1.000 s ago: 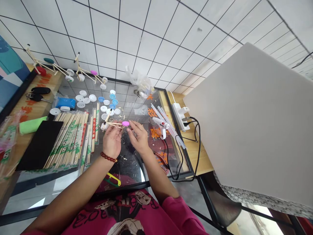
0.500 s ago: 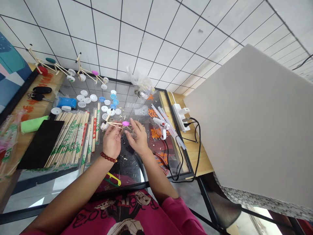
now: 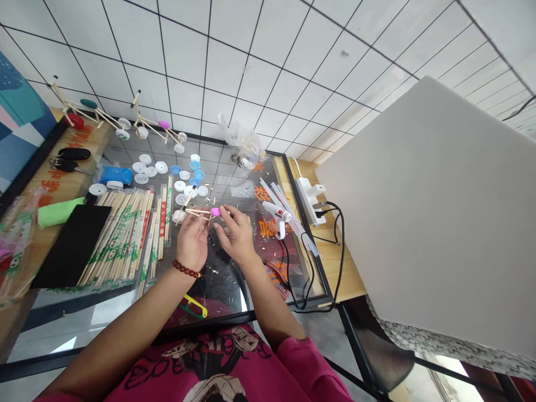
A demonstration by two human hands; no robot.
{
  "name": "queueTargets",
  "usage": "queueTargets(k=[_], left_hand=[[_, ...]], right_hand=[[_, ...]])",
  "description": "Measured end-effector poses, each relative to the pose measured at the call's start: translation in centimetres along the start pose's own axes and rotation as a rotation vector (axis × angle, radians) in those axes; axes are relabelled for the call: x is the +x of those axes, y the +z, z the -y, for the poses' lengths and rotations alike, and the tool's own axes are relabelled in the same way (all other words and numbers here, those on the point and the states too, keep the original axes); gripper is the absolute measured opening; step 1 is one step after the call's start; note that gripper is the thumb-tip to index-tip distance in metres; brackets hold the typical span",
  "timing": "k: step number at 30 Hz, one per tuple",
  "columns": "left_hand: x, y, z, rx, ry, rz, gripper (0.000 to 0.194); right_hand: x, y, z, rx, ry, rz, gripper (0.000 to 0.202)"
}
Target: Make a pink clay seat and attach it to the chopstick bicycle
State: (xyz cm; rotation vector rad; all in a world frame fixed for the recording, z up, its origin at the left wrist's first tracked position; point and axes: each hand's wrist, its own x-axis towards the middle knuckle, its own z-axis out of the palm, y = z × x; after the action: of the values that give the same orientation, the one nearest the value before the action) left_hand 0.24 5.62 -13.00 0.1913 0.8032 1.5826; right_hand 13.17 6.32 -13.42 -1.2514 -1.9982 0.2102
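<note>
Over the glass table, my left hand holds a toy bike built from wooden sticks, its fingers under the frame. The bike has dark-tipped handlebars, a white bottle-cap wheel at the front and a pink oval seat. My right hand grips the rear of the bike, its index finger against the seat and its thumb lower down. The hands partly hide the rear of the bike. Loose white and blue bottle caps lie just beyond my left hand.
Two similar stick bikes stand at the back left. Wrapped chopsticks and a black sheet lie at left. To the right are a glue gun, glue sticks, a power strip and cables. A yellow-handled tool lies near the front edge.
My right index finger has moved left onto the pink seat and now covers its right end. The bike and my left hand stay nearly still.
</note>
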Motion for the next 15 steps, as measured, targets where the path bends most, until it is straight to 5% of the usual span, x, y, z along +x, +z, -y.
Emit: queueTargets(k=[5, 15], left_hand=[[0.1, -0.4, 0.1, 0.02, 0.008, -0.001, 0.023], [0.0, -0.3, -0.2, 0.039, -0.002, -0.052, 0.022]], right_hand=[[0.0, 0.0, -0.4, 0.054, 0.082, -0.016, 0.059], [0.1, 0.5, -1.8, 0.11, 0.189, 0.016, 0.051]])
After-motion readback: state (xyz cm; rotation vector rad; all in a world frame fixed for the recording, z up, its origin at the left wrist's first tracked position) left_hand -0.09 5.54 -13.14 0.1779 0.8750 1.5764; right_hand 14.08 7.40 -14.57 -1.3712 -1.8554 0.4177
